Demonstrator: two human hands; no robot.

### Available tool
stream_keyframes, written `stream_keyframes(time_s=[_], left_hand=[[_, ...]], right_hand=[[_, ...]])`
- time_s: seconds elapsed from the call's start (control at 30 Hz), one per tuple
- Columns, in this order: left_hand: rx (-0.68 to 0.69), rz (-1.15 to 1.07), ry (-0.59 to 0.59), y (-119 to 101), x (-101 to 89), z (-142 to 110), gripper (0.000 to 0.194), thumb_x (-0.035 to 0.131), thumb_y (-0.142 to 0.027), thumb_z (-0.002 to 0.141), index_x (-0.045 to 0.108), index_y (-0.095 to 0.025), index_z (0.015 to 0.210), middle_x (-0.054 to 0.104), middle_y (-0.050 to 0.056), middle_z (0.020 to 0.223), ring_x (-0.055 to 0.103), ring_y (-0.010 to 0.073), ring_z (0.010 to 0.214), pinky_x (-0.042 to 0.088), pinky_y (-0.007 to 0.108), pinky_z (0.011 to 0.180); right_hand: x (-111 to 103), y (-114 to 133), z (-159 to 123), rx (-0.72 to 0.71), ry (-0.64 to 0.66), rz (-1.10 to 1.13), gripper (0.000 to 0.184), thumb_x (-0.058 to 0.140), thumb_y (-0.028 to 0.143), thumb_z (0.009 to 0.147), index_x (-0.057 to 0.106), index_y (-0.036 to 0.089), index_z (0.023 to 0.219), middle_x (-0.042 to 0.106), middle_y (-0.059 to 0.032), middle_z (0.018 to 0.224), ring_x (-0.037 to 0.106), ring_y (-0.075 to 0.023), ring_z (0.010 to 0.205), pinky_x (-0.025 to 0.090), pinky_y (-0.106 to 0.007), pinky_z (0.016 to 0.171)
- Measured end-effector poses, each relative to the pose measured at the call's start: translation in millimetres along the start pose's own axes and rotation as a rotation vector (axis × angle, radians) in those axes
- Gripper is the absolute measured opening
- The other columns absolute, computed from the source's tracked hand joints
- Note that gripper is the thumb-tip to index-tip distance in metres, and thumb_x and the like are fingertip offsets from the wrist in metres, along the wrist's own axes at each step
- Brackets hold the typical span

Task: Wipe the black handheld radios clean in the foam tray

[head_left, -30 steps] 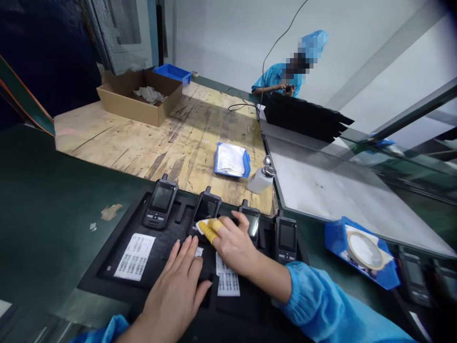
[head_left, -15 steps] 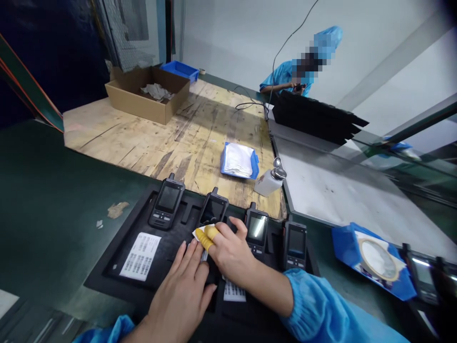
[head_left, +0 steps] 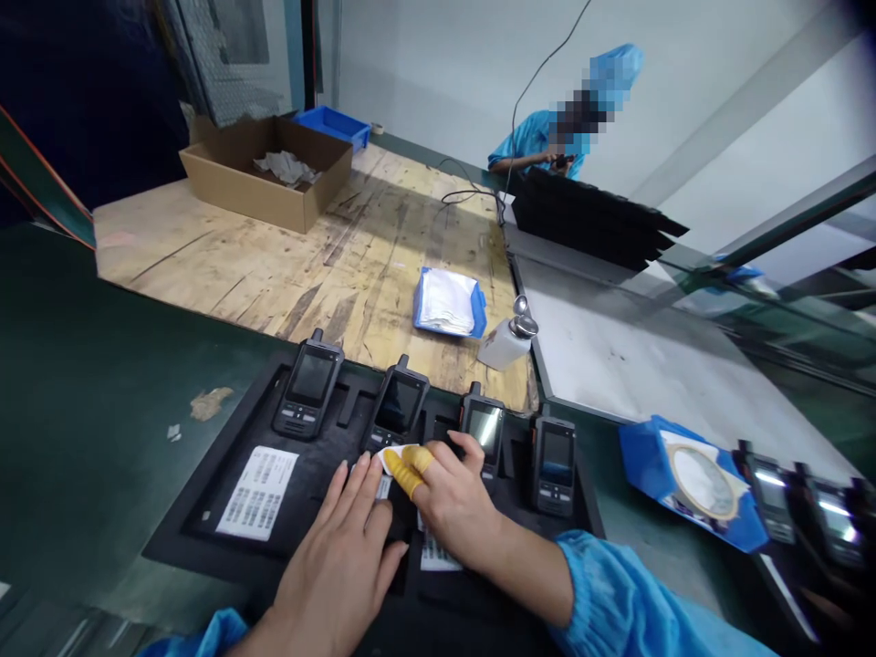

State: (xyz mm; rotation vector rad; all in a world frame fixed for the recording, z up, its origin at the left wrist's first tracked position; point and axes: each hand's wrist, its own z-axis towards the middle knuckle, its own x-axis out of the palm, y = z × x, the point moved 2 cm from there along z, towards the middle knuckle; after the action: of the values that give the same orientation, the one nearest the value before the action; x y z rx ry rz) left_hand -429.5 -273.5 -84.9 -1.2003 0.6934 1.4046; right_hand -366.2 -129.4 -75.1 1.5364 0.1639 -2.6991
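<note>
My left hand [head_left: 342, 561] lies with its fingers stretched out over a black tray [head_left: 179, 522], the fingertips by the lower end of a handheld two-way radio [head_left: 400, 403]. Yellow finger covers wrap fingers of my right hand [head_left: 455, 506], which presses a small folded white wipe [head_left: 385, 459] against that spot. Part of a white label shows between my hands. Three more radios stand in the tray: one on the left [head_left: 309, 383], one behind my right hand [head_left: 483, 424] and one on the right [head_left: 555, 465]. A barcode label sheet [head_left: 257, 493] lies at the tray's left.
Beyond the tray, a blue bin of white wipes [head_left: 448, 301] and a white dispenser bottle [head_left: 507, 343] stand on a wooden board. Farther back are a cardboard box [head_left: 246, 196] and a person in blue [head_left: 534, 137]. A blue bin with a tape roll [head_left: 643, 456] sits right.
My right hand and the wipe have shifted slightly down toward me, uncovering more of the radio's keypad. The whole view has drifted a little, moving the scene left.
</note>
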Motion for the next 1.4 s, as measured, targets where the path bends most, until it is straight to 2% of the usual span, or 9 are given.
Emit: stream_keyframes(time_s=[0.17, 0.33, 0.57, 0.87, 0.93, 1.07, 1.2, 1.3, 1.4], left_hand=[[0.019, 0.038, -0.034, 0, -0.2, 0, 0.017, 0.048, -0.022, 0.086, 0.058, -0.012, 0.095, 0.053, 0.025, 0.129, 0.049, 0.0333, 0.123, 0.049, 0.054, 0.095], [0.015, 0.026, -0.023, 1, 1.9, -1, 0.018, 0.050, -0.021, 0.085, 0.058, -0.012, 0.097, 0.051, 0.026, 0.131, 0.047, 0.0354, 0.124, 0.048, 0.056, 0.095], [0.017, 0.028, -0.029, 0, 3.1, -1, 0.017, 0.048, -0.019, 0.084, 0.057, -0.012, 0.096, 0.051, 0.026, 0.130, 0.048, 0.0359, 0.123, 0.049, 0.055, 0.093], [0.054, 0.067, -0.026, 0, 1.3, 1, 0.015, 0.053, -0.022, 0.082, 0.058, -0.012, 0.092, 0.054, 0.028, 0.126, 0.050, 0.0375, 0.120, 0.050, 0.056, 0.092], [0.049, 0.057, -0.025, 0, 0.9, 0, 0.015, 0.054, -0.023, 0.082, 0.058, -0.012, 0.091, 0.055, 0.028, 0.125, 0.050, 0.0375, 0.121, 0.049, 0.056, 0.093], [0.012, 0.025, 0.012, -1, 1.2, -1, 0.015, 0.053, -0.020, 0.082, 0.058, -0.012, 0.095, 0.050, 0.027, 0.132, 0.045, 0.0368, 0.125, 0.047, 0.056, 0.096], [0.000, 0.007, 0.018, -1, 0.9, -1, 0.016, 0.052, -0.020, 0.083, 0.058, -0.012, 0.095, 0.049, 0.027, 0.132, 0.046, 0.0372, 0.124, 0.047, 0.056, 0.096], [0.006, -0.030, -0.038, -1, -3.2, -1, 0.011, 0.050, -0.018, 0.084, 0.058, -0.012, 0.087, 0.054, 0.025, 0.127, 0.049, 0.0372, 0.122, 0.047, 0.057, 0.096], [-0.012, -0.176, -0.213, 1, -14.1, -3, 0.012, 0.047, -0.011, 0.085, 0.057, -0.016, 0.080, 0.066, 0.016, 0.109, 0.058, 0.0290, 0.112, 0.048, 0.050, 0.097]], right_hand=[[1, -24, 37, 0.050, -0.087, -0.125, 0.022, 0.046, 0.016, 0.092, 0.067, 0.021, 0.097, 0.064, -0.0016, 0.089, 0.047, -0.0164, 0.088, 0.017, -0.042, 0.097], [10, -45, 72, 0.047, -0.036, -0.254, 0.019, 0.056, 0.017, 0.087, 0.067, 0.022, 0.073, 0.061, -0.0005, 0.077, 0.044, -0.0168, 0.083, 0.012, -0.043, 0.097], [4, -58, 45, 0.110, 0.056, -0.233, 0.022, 0.057, 0.012, 0.084, 0.063, 0.021, 0.065, 0.058, -0.0024, 0.078, 0.043, -0.0182, 0.083, 0.015, -0.044, 0.096], [5, -3, 5, 0.016, 0.034, -0.048, 0.020, 0.051, 0.013, 0.081, 0.064, 0.020, 0.068, 0.059, -0.0025, 0.082, 0.044, -0.0177, 0.083, 0.021, -0.044, 0.094], [4, -4, 12, 0.010, 0.023, -0.036, 0.018, 0.052, 0.015, 0.082, 0.065, 0.020, 0.070, 0.058, -0.0017, 0.081, 0.044, -0.0170, 0.082, 0.020, -0.043, 0.093], [4, -33, 44, 0.107, -0.017, -0.192, 0.016, 0.055, 0.015, 0.084, 0.069, 0.022, 0.084, 0.059, -0.0022, 0.087, 0.046, -0.0172, 0.085, 0.017, -0.043, 0.093], [13, -40, 53, 0.113, 0.029, -0.240, 0.018, 0.054, 0.013, 0.085, 0.068, 0.021, 0.077, 0.059, -0.0032, 0.084, 0.045, -0.0181, 0.084, 0.016, -0.044, 0.093], [16, -15, 36, 0.000, 0.007, -0.161, 0.020, 0.050, 0.013, 0.086, 0.068, 0.021, 0.081, 0.061, -0.0032, 0.085, 0.045, -0.0186, 0.087, 0.018, -0.044, 0.094], [14, 12, 17, -0.058, -0.008, -0.069, 0.024, 0.047, 0.013, 0.087, 0.067, 0.020, 0.075, 0.062, -0.0028, 0.085, 0.045, -0.0183, 0.090, 0.020, -0.044, 0.095]])
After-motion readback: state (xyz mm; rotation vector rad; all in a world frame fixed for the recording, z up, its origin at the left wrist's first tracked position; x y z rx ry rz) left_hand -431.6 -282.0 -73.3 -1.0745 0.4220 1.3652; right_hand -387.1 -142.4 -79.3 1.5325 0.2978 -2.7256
